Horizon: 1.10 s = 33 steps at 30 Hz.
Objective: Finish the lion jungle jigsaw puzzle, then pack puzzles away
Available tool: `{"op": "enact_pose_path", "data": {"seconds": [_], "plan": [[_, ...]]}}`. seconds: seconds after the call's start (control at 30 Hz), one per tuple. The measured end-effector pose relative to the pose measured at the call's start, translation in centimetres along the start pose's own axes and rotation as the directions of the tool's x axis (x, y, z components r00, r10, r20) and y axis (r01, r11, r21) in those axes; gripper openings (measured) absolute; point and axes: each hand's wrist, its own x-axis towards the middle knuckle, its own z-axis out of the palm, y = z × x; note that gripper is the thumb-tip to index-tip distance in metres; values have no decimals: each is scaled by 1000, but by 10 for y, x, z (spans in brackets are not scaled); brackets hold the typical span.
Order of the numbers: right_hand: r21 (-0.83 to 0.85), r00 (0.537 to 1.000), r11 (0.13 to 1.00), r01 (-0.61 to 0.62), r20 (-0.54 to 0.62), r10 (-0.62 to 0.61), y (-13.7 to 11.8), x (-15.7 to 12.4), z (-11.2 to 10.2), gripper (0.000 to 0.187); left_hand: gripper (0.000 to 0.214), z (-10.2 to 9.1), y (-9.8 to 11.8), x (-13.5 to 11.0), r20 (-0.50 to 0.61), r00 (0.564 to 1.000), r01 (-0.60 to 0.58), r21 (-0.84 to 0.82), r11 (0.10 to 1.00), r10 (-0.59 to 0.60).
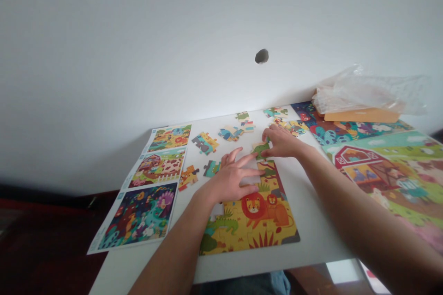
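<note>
A partly built yellow jigsaw with a lion and a crocodile [254,223] lies on the white table [311,226] in front of me. My left hand [233,177] rests on its upper edge, fingers spread and flat. My right hand [278,143] pinches a green puzzle piece [260,148] against the puzzle's top edge. Loose pieces [206,142] lie scattered beyond both hands, towards the wall.
A reference sheet with three pictures [152,184] lies at the left. Finished farm and night-scene puzzles [380,166] cover the right side. An orange box under a clear plastic bag [360,97] stands at the back right. A dark hole [261,56] marks the white wall.
</note>
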Motion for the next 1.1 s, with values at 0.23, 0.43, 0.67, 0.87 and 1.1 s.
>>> {"op": "enact_pose_path", "data": {"seconds": [0.23,0.43,0.67,0.87,1.1], "plan": [[131,999,991,32,26,-36,-1,2,-3,36,44,0,0,0,-9,1000,5,-6,1000,-5],[79,1000,997,-9,29,7,-1,5,-1,23,42,0,0,0,-7,1000,10,-3,1000,-10],[79,992,988,-130,7,130,1,11,6,24,43,0,1,0,-18,1000,4,5,1000,-4],[11,991,991,-135,9,135,3,13,11,26,43,1,0,0,-19,1000,-6,6,1000,6],[-26,994,994,-108,30,109,4,13,12,30,43,1,0,-1,-12,1000,-1,0,1000,1]]}}
